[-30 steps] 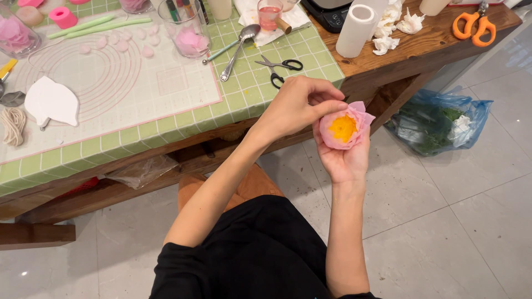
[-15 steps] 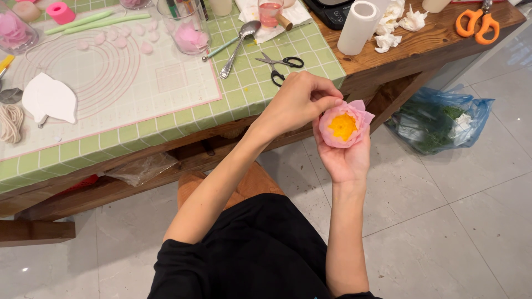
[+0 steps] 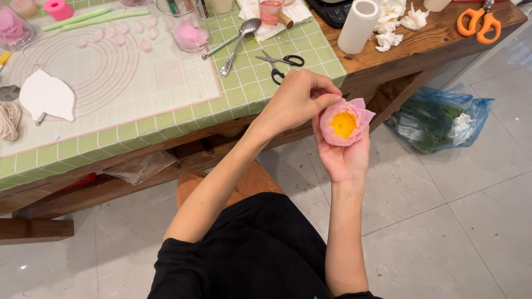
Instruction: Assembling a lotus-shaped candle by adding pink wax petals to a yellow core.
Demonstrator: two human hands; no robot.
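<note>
Pink petals ring a yellow centre: the flower (image 3: 344, 123) sits right of frame centre, off the table (image 3: 266, 83), cupped in the right hand (image 3: 344, 158). Left hand (image 3: 296, 99) pinches its upper-left petal; light pressure should avoid tearing.

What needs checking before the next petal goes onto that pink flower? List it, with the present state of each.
1. Pink petalled flower with yellow centre cupped in right hand: ok.
2. Left hand fingertips on the flower's upper left petal edge: ok.
3. Flower held off the green tiled table, over the floor: ok.
4. Loose pale pink petals lying on the white work mat: ok.
5. Petal bond firm: cannot tell.
</note>
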